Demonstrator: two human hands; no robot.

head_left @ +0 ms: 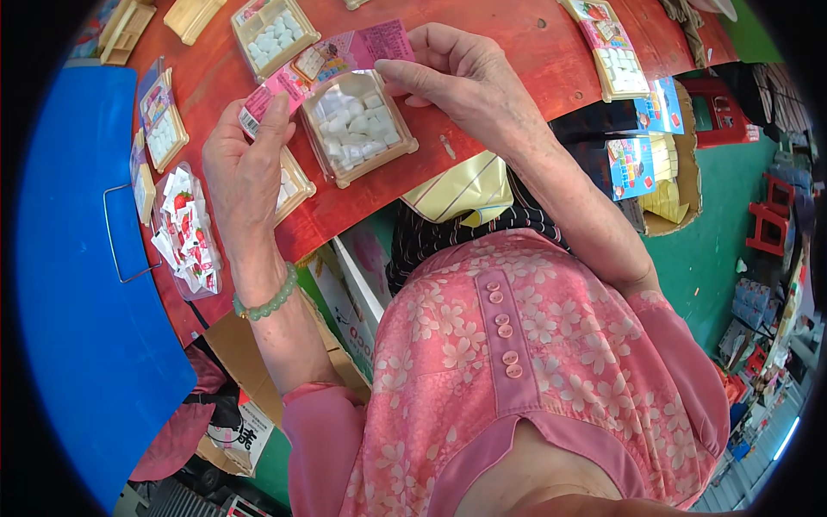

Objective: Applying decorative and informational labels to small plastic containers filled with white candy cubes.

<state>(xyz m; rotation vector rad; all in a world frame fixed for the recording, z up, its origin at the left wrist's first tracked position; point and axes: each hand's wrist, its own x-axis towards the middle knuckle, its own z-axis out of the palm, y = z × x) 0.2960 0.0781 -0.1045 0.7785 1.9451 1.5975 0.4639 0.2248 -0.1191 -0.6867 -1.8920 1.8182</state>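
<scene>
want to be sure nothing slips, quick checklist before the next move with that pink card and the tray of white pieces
1. Left hand grips pink card at its lower end: ok.
2. Right hand pinches the card's upper end: ok.
3. Card lies over the tray: ok.
4. Tray filled with white pieces: ok.
5. Tray rests flat on red table: ok.
6. Card seated squarely on tray: cannot tell.

The person wore a pink blouse (551,370) printed all over with pale blossoms. A plain pink placket (504,323) ran down the front, closed with small round pink buttons (508,357), some set in pairs. The sleeves (323,431) were short, ending in plain pink cuffs, and the neckline had a plain pink edge. A bracelet (267,302) of round light-green beads circled the left wrist.
</scene>
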